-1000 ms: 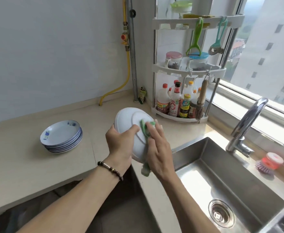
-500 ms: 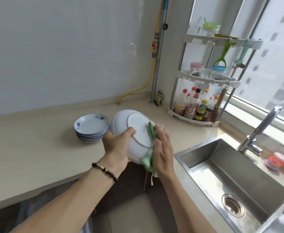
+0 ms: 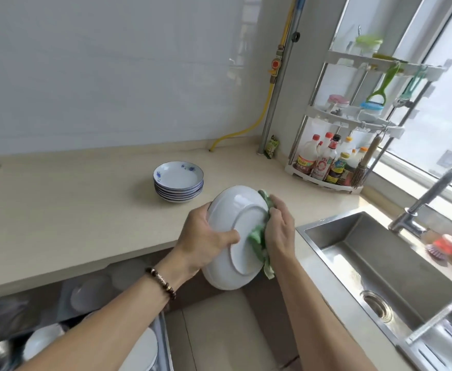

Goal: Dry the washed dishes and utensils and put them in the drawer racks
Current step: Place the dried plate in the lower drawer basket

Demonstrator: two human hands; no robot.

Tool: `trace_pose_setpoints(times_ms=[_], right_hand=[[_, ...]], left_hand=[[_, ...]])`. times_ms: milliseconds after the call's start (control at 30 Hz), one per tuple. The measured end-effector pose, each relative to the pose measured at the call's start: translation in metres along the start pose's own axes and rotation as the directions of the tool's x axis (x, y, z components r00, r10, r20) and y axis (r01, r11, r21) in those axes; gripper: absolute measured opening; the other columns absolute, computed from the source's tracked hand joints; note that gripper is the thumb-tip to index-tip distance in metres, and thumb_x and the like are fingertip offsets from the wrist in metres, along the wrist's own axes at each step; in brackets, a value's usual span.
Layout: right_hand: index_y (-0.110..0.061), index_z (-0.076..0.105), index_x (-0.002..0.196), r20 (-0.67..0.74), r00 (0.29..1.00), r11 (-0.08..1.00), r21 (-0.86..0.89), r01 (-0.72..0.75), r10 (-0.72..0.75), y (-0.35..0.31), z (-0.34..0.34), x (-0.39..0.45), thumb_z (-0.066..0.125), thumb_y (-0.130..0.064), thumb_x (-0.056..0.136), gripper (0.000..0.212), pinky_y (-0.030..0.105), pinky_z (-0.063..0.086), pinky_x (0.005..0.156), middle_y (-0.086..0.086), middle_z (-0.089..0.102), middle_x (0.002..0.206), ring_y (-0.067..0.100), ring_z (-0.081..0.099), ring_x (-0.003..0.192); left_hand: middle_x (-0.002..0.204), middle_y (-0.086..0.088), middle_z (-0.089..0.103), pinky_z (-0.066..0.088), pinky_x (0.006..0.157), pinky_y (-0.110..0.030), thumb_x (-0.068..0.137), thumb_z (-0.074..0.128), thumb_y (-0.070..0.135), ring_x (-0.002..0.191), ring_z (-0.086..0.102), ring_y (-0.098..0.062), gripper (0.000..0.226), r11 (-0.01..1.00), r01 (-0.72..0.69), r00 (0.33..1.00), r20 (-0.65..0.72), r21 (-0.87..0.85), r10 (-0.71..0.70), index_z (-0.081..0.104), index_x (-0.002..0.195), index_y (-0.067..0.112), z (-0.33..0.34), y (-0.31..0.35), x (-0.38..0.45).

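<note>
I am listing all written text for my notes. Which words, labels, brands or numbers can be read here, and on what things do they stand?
None can be read.
Sauce bottles on the corner rack: printed labels, too small and blurred.
Green packet by the pipe: print too blurred.
Plate, stacked dishes: no text, only blue flowers on the dishes.

Home kitchen, steel sink (image 3: 380, 253) with tap (image 3: 428, 199), beige countertop (image 3: 72, 210), corner rack of sauce bottles (image 3: 324, 162)
</note>
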State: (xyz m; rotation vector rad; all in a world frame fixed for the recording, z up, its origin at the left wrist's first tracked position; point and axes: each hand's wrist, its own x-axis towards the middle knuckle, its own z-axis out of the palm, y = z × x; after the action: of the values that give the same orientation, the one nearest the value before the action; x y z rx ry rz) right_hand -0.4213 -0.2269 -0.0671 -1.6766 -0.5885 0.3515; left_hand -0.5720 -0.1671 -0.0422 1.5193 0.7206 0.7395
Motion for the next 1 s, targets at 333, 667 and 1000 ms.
trace_pose_setpoints(times_ms=[333,667,1000], right_hand=[[-0.033,0.062,0.121,0.293,0.945,0.983,-0.063,0.17,-0.144,0.006,0.006,-0.067,0.033,-0.019,0.095,0.041,0.027,0.038,0.11,-0.002,0.057,0.133,0.003,0.051,0.126],[-0.028,0.056,0.094,0.458,0.774,0.885,-0.068,-0.46,0.437,0.055,0.009,-0.136,0.069,-0.021,0.082,0.018,0.03,0.048,0.064,0.0,0.054,0.087,0.015,0.054,0.07],[-0.003,0.052,0.075,0.334,0.661,0.737,-0.393,-0.55,0.671,0.133,0.101,-0.201,0.049,0.015,0.075,0.018,0.021,0.039,0.045,0.008,0.048,0.062,0.02,0.044,0.048]], left_hand=[[0.084,0.011,0.075,0.052,0.065,-0.018,0.058,0.086,0.006,0.079,0.07,-0.004,0.042,0.977,-0.049,0.996,0.079,0.209,0.033,0.072,0.092,0.025,-0.02,-0.025,-0.07],[0.054,-0.003,0.058,0.033,0.041,-0.026,0.052,0.082,0.021,0.046,0.055,-0.027,0.04,0.217,-0.498,0.867,0.483,0.839,0.122,0.054,0.08,0.018,-0.05,-0.095,-0.147],[0.057,0.002,0.053,0.039,0.034,-0.024,0.048,0.088,0.009,0.046,0.053,-0.02,0.056,0.194,-0.529,0.846,0.494,0.826,0.2,0.048,0.085,0.021,-0.162,-0.222,-0.195]])
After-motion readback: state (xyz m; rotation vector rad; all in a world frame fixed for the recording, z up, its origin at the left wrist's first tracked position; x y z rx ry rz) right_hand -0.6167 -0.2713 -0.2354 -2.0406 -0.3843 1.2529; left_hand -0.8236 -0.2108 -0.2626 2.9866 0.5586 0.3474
